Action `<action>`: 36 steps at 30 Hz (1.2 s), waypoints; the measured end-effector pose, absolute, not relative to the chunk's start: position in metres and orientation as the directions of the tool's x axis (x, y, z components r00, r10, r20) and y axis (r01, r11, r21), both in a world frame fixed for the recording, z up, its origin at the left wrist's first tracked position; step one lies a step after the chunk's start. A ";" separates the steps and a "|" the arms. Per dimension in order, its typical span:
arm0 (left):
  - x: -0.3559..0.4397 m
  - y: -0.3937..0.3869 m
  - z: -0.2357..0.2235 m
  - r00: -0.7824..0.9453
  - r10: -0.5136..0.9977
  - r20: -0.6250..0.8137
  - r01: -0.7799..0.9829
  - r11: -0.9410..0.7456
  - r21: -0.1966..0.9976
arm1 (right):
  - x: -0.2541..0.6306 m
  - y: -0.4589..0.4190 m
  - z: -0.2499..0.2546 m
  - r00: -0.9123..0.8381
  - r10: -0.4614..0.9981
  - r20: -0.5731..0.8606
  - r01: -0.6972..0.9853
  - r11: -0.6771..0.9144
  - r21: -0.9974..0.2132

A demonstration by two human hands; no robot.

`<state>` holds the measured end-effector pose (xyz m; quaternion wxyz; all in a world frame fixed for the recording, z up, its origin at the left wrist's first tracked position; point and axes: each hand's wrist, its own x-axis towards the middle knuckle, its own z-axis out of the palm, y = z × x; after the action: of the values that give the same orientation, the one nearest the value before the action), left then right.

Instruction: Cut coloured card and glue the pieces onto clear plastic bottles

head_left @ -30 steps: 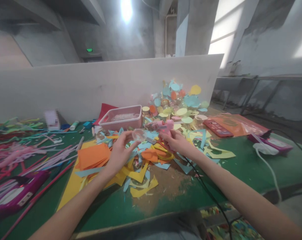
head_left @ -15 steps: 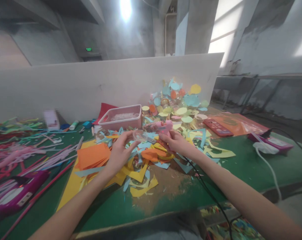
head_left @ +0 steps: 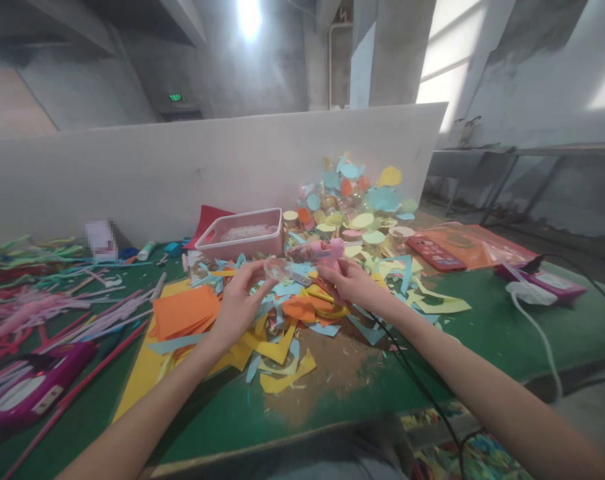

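My right hand [head_left: 352, 283] is closed around a pink hot glue gun [head_left: 336, 251], its nozzle pointing left and a black cord trailing from below the hand. Between thumb and fingers, my left hand [head_left: 245, 293] holds a small clear plastic cup [head_left: 278, 269] by its side. The glue gun's nozzle is close to the cup; whether they touch I cannot tell. Below the hands lie yellow-handled scissors [head_left: 327, 303], partly hidden by paper scraps. A stack of orange paper [head_left: 186, 313] lies left of my left wrist.
A pink basket [head_left: 239, 248] stands behind my left hand. Paper discs and clear cups form a pile [head_left: 352, 200] at the board. A red phone [head_left: 436, 254] lies to the right, and purple power strips [head_left: 42, 390] sit on both sides. Pipe cleaners [head_left: 32, 307] cover the left.
The whole view has shifted very slightly. Both hands keep their grips, and the glue gun stays beside the cup with hardly any visible movement.
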<state>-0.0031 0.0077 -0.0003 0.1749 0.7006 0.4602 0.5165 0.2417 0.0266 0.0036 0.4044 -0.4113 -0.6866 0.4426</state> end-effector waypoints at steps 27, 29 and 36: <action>-0.005 0.011 -0.002 0.039 0.832 0.553 0.569 -0.473 0.672 | 0.241 0.020 0.009 -0.426 0.894 0.138 0.244 0.261 -0.934; -0.005 0.011 -0.002 0.038 0.834 0.550 0.570 -0.471 0.674 | 0.242 0.020 0.008 -0.424 0.895 0.140 0.247 0.263 -0.933; -0.003 0.011 -0.002 0.043 0.838 0.544 0.562 -0.471 0.680 | 0.243 0.018 0.012 -0.428 0.892 0.146 0.274 0.282 -0.920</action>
<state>-0.0034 0.0112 -0.0017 0.1425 0.7078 0.4943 0.4841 0.2427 0.0178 0.0119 0.3497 -0.4047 -0.7201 0.4420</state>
